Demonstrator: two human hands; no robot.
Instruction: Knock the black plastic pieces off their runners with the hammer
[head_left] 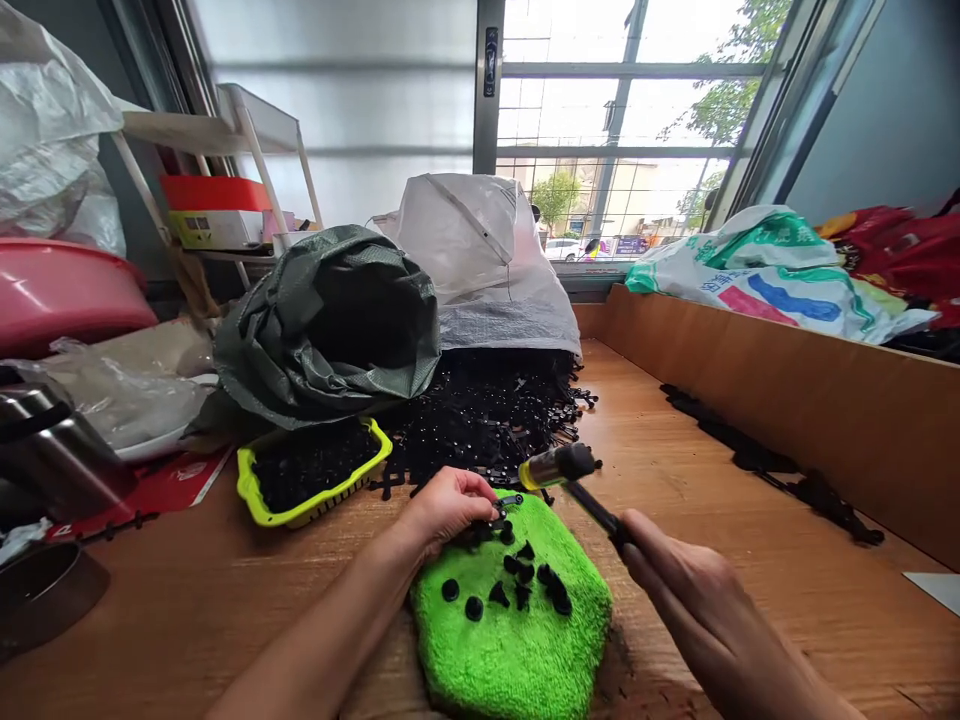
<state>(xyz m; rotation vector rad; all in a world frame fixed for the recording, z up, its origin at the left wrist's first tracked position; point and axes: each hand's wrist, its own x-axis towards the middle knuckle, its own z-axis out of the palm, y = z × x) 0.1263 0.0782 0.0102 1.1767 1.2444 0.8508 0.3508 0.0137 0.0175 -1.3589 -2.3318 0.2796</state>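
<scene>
My left hand (446, 510) pinches a small black plastic part (508, 502) just above the far edge of a bright green terry towel pad (517, 650). Several black plastic pieces (521, 572) lie scattered on the pad. My right hand (679, 590) grips the black handle of a small hammer (592, 508), whose yellow-banded metal head with a black face (559, 466) is raised over the pad's far right corner. The hammer does not touch the left hand's part.
A yellow plastic tray of black parts (247, 490) and a large heap of black plastic pieces (480, 420) lie beyond the pad on the wooden bench (750, 600). A wooden side board (780, 400) runs along the right. Sacks, a pink basin and a steel pot stand behind and left.
</scene>
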